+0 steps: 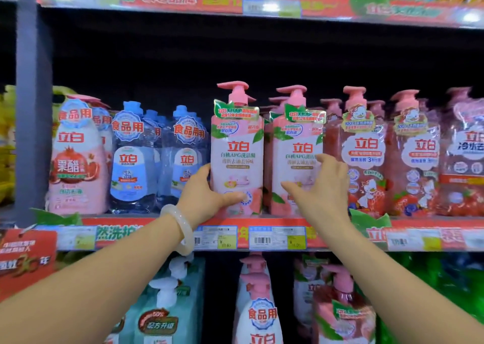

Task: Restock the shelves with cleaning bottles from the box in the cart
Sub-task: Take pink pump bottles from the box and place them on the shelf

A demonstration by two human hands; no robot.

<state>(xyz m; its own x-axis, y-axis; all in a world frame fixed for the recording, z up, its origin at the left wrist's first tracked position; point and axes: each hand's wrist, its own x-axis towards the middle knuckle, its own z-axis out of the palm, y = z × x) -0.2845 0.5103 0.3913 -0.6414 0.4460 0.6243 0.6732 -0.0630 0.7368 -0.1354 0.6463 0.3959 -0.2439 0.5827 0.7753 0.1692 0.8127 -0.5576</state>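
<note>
Currently held: a tall pink plastic pump bottle with a white peach label (237, 157) is gripped low on its body by the left hand (203, 194), at the front of the red-edged store shelf (162, 226).
Right hand (323, 186): kept open, fingers resting on the neighbouring matching pink pump bottle (294, 160).
Handling: judged heavy when full, stiff, smooth and slippery.
Best hold: the lower body is favoured, not the pump head.

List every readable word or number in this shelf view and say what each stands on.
"立白" – pink peach-label pump bottle gripped by the left hand.
"立白" – matching pink pump bottle that the right hand touches.
"食品用" – clear blue bottle.
"果醋" – pink pomegranate bottle.
"13.60" – yellow shelf price tag.
Barcodes, small print: blurred.
</note>
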